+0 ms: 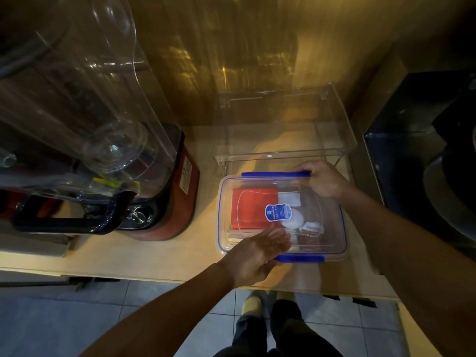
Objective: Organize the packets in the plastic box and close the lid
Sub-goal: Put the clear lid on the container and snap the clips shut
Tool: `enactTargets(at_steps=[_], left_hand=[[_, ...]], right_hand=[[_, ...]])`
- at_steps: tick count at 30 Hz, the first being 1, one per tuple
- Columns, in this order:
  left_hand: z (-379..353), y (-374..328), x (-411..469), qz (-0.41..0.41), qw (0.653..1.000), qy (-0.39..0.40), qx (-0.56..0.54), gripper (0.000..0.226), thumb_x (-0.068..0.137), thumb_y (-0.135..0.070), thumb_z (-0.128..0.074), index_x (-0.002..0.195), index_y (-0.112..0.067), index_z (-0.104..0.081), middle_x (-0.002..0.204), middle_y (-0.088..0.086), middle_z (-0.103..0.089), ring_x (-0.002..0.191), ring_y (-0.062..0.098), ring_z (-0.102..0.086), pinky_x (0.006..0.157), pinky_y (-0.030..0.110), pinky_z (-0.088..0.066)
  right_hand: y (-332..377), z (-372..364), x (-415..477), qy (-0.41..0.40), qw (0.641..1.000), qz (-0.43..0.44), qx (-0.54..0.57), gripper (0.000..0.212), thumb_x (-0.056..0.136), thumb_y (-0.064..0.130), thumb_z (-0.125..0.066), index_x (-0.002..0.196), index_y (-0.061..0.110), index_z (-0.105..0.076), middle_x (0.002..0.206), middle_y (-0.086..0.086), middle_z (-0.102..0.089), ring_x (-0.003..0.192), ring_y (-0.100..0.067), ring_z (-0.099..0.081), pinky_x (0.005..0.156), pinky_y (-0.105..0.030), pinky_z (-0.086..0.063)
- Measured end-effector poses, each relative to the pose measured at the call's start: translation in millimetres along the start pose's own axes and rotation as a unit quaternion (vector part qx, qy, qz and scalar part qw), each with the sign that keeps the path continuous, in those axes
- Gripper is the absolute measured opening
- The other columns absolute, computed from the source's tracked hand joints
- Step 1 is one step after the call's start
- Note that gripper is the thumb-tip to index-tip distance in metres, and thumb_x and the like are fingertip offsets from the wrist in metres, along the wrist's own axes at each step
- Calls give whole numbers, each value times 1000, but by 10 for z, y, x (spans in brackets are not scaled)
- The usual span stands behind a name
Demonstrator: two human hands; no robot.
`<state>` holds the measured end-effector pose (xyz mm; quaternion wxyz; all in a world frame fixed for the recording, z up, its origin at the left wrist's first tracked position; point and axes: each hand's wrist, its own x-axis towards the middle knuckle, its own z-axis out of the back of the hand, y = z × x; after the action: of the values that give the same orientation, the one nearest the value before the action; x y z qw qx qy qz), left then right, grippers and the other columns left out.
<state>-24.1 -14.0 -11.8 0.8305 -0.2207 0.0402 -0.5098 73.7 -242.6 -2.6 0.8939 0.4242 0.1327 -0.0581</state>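
A clear plastic box [224,238] with blue clips stands on the wooden counter, and its clear lid [322,210] with a blue sticker lies on top. Through the lid I see a red packet [251,210], small white packets [289,197] and dark reddish packets [309,240]. My right hand [322,180] grips the far right edge of the lid by the far blue clip [273,174]. My left hand [257,251] lies open, palm up, at the near edge, its fingers on the lid beside the near blue clip [301,258].
A red blender with a tall clear jug [85,119] stands to the left. Behind the box stands a clear acrylic bin [286,150] against the wooden wall. A dark appliance [425,163] fills the right. The counter edge [154,278] runs below my hands.
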Motion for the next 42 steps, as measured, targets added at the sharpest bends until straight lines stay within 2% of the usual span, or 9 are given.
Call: enactTargets(at_steps=[6, 13, 19, 26, 31, 34, 38, 40, 42], left_hand=[[-19, 16, -6, 23, 1000, 4, -13, 43, 74, -1, -72, 115, 3, -61, 121, 20, -62, 118, 34, -54, 103, 55, -27], [22, 2, -2, 37, 998, 6, -40, 42, 74, 2, -70, 115, 4, -61, 122, 21, -61, 120, 37, -51, 105, 54, -21], [26, 9, -1, 51, 997, 25, -51, 41, 80, 0, -63, 120, 4, -57, 128, 20, -56, 126, 35, -45, 111, 48, -13], [1, 40, -9, 39, 998, 26, -44, 41, 79, -2, -66, 119, 2, -58, 127, 19, -58, 125, 34, -47, 110, 48, -18], [7, 53, -54, 79, 993, 11, -87, 41, 87, -27, -61, 124, -11, -58, 132, 7, -57, 129, 19, -45, 113, 38, -30], [-14, 91, -107, 166, 985, -43, -19, 48, 92, -40, -48, 136, -23, -43, 146, 0, -40, 140, 15, -25, 117, 43, -10], [-7, 294, -210, 431, 899, -68, 23, 61, 94, -51, -31, 146, -34, -5, 158, 2, 1, 145, 23, 3, 113, 43, 8], [44, 339, -203, 512, 844, -123, -102, 70, 91, -51, -42, 147, -27, -8, 157, 12, -5, 142, 31, -11, 114, 47, -11], [114, 394, -163, 573, 741, -194, -290, 76, 86, -44, -57, 144, -14, -18, 146, 16, -33, 128, 33, -39, 102, 46, -36]], right_hand=[[-21, -13, 17, -3, 999, 13, -36, 31, 82, 23, -67, 112, 16, -64, 114, -5, -65, 110, -23, -56, 103, -50, -39], [166, -222, 113, 76, 977, 42, -193, 54, 87, 51, -51, 137, 30, -43, 139, 2, -47, 129, -22, -40, 106, -44, -16], [230, -485, 160, 30, 992, 56, -107, 34, 90, 45, -49, 124, 39, -52, 127, 9, -54, 108, -17, -36, 88, -34, -15], [303, -508, 111, 12, 995, 54, -79, 31, 93, 34, -47, 122, 33, -56, 128, 4, -57, 105, -15, -37, 92, -33, -16], [236, -459, -40, -4, 967, 72, -246, 51, 95, 46, -38, 142, 27, -33, 150, 3, -38, 136, -15, -30, 105, -40, -16], [62, -380, -234, -85, 965, 30, -248, 52, 94, 46, -39, 141, 22, -35, 149, -2, -37, 138, -17, -29, 109, -38, -14], [-188, -236, -524, -153, 978, -53, -130, 49, 94, 39, -45, 139, 22, -39, 149, -6, -35, 135, -26, -32, 111, -49, -25], [-265, -205, -651, -175, 980, -97, -6, 44, 92, 34, -51, 132, 18, -45, 139, -12, -45, 121, -29, -47, 100, -47, -41], [-289, -215, -777, -198, 957, -173, 120, 33, 89, 35, -55, 117, 16, -54, 117, -12, -60, 99, -27, -60, 81, -41, -52]])
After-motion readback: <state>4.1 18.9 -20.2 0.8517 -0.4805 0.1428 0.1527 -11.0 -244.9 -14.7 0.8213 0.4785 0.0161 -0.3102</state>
